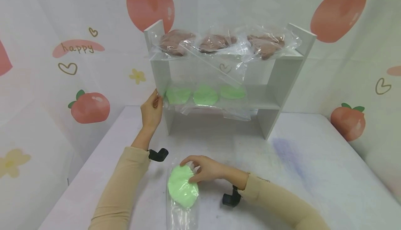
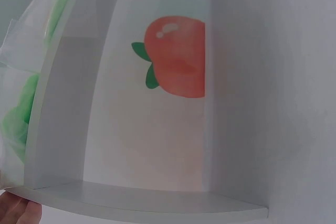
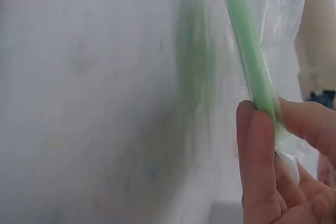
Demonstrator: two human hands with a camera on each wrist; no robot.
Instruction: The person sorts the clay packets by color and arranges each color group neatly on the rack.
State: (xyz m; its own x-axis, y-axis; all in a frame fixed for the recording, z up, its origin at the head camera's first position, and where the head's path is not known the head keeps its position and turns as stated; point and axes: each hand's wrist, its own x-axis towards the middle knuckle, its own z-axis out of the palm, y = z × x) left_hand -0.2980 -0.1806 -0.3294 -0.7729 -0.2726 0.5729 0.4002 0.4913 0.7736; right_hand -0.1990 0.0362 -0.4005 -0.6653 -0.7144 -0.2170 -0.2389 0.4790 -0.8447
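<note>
My left hand point(image 1: 151, 113) is at the front left edge of a white shelf point(image 1: 283, 80), its fingers point(image 2: 21, 211) around the side panel beside the bagged green pieces; the exact contact of the thumb is hard to see. Low over the table, my right hand point(image 1: 206, 169) pinches a flat, round green piece point(image 1: 183, 186) inside a clear plastic bag point(image 3: 283, 24). In the right wrist view that green piece point(image 3: 247, 40) shows edge-on, between thumb and fingers. Three similar green pieces point(image 1: 205, 96) in clear bags lie along the middle board.
Brown pieces point(image 1: 216, 43) in clear bags lie on the top board, their plastic hanging over the front. The shelf stands on a white table point(image 1: 313, 146) with a bluish smudge. Behind is a fruit-printed cloth point(image 1: 219, 0). Black wrist mounts point(image 1: 231, 198) stick out from both wrists.
</note>
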